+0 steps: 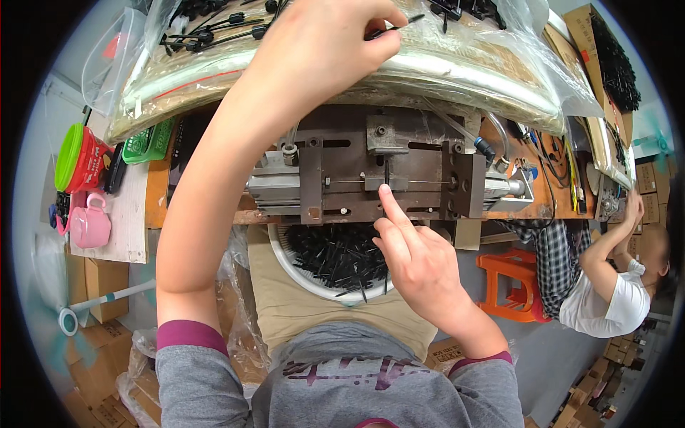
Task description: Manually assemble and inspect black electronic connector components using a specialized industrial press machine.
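My left hand reaches over the bench's raised, plastic-covered edge, its thumb and fingers pinching a slim black part. Black stemmed parts lie in loose heaps on that plastic. Below, my right hand has its index finger stretched out and the other fingers bent. That fingertip touches the lower end of a thin black rod, which stands across the small middle block of a dark metal fixture. In my lap, a white basin holds many black parts.
Air cylinders flank the fixture. A green-and-red tub, a green basket and a pink cup are at left. Cables lie at right. Beyond an orange stool, another person sits with raised hands.
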Tool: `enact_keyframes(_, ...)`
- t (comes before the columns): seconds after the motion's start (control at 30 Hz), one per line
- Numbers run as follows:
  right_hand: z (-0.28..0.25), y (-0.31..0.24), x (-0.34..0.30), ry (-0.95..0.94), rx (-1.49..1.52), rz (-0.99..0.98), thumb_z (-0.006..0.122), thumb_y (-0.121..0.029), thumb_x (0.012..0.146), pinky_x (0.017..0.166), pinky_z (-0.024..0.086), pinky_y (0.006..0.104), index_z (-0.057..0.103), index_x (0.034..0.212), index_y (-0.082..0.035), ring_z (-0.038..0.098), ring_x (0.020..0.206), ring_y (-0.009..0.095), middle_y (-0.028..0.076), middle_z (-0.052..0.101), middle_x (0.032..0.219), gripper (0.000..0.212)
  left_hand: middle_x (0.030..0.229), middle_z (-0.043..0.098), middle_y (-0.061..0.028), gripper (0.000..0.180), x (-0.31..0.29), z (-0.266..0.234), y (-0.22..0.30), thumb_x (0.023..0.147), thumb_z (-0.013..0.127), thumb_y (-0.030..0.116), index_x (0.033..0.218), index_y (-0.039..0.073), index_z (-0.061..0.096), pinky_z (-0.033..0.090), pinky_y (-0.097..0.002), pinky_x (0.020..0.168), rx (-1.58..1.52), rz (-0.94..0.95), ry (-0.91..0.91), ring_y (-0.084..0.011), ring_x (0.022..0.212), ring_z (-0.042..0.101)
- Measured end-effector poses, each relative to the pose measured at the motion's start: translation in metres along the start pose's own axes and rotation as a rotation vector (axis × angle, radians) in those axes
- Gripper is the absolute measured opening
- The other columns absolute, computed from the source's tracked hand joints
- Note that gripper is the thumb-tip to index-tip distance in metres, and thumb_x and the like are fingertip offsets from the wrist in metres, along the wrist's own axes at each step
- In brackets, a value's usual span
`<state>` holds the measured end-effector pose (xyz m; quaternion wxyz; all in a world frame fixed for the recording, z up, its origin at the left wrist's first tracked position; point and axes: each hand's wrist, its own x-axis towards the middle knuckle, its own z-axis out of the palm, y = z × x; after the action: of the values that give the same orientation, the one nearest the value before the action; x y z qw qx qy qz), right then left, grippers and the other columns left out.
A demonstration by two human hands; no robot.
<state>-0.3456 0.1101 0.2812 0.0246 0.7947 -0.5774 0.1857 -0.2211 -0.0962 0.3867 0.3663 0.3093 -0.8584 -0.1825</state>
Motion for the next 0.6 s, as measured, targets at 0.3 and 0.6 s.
enact_keyframes(0.3,-0.002,0.008,0.003,0.031,-0.009,0.021,0.078,-0.008,0.077,0.054,0.047,0.0266,0.063,0.096,-0.005,0.052,0.051,0.015,0.012,0.064,0.135,0.024,0.093,0.067,-0.0049,0.006,-0.068,-0.014,0.014,0.083,0.076,-0.004,0.088,-0.003,0.072,0.046,-0.0167,0.061,-0.115,0.089,0.16,-0.0064,0.078,0.062)
enact_keyframes(0.6,-0.029,0.01,0.016,-0.093,0.029,0.004,0.081,-0.012,0.076,0.058,0.052,0.0286,0.065,0.099,-0.005,0.062,0.058,0.022,0.011,0.067,0.129,0.029,0.103,0.063,-0.0103,0.02,-0.107,-0.022,0.013,0.083,0.071,-0.01,0.102,-0.005,0.072,0.048,-0.0227,0.079,-0.378,0.08,0.278,-0.0151,0.094,0.061)
